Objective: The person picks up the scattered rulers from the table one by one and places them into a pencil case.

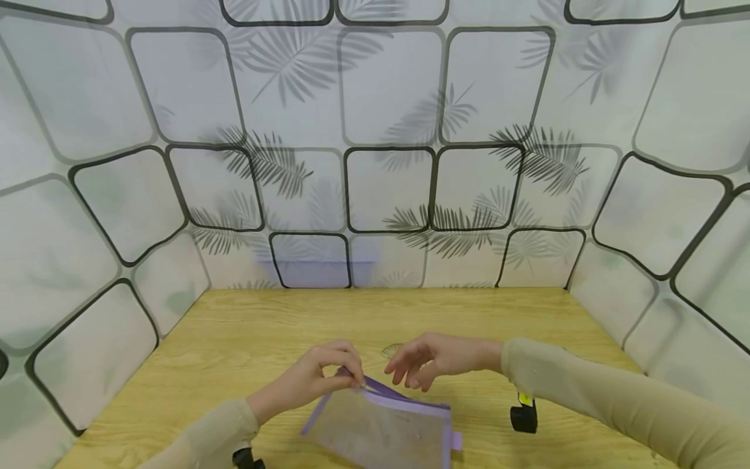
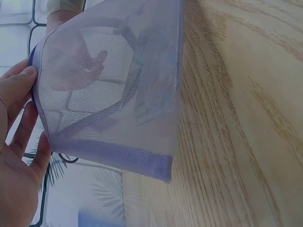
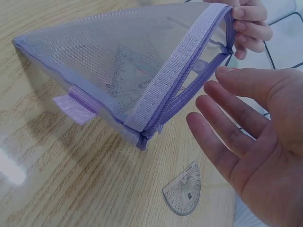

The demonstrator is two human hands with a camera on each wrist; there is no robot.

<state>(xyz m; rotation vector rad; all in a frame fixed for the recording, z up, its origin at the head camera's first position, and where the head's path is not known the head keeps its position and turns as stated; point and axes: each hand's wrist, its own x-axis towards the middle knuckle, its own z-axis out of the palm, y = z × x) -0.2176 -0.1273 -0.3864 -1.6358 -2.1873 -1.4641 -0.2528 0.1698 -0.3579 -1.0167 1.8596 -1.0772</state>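
Observation:
A purple mesh zipper pouch [image 1: 392,426] stands tilted on the table with its zipped mouth open. My left hand [image 1: 331,371] pinches the rim of that mouth between thumb and fingers. Through the mesh, in the right wrist view, a clear set square [image 3: 130,75] shows inside the pouch. My right hand [image 1: 439,361] hovers beside the opening, fingers loosely bent and holding nothing. Flat on the wood behind the pouch lies a clear protractor [image 3: 183,190], partly covered by the right hand in the head view [image 1: 391,350].
The wooden table [image 1: 263,319] is bounded at the back and both sides by patterned white curtain walls [image 1: 387,189]. A pale purple shape [image 1: 316,270] shows faintly through the back wall. A purple fabric tab [image 3: 78,106] sticks out from the pouch's side.

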